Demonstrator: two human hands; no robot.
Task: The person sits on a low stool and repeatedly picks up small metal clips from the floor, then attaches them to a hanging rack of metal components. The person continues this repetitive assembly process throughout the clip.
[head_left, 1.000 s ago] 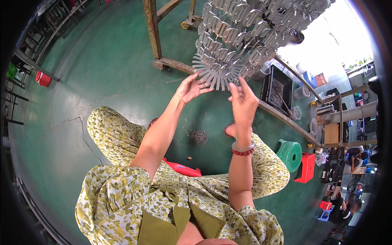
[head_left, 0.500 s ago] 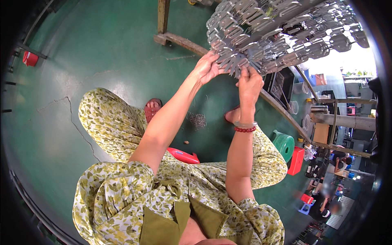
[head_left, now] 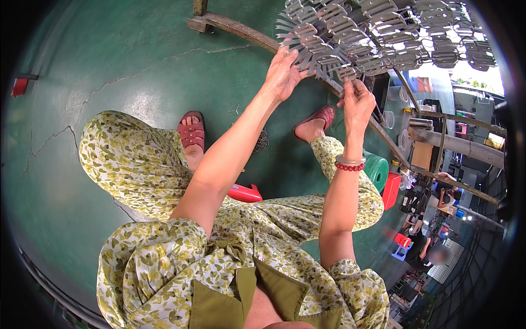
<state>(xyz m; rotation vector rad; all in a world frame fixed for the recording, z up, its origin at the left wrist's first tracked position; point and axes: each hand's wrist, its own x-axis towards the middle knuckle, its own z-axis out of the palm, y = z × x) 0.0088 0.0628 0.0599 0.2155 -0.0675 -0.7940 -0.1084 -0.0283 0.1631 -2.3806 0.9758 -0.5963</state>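
Touching left hand (head_left: 281, 77) and right hand (head_left: 358, 105) — metal pieces (head_left: 390, 23), just beyond.

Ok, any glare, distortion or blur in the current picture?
Head view: white glare behind the hanging metal parts, upper right; a pale sheen on the green floor, left; the wooden beam looks bowed, with dark corners; left hand and right hand fairly sharp; one co-worker at right has a blurred head.
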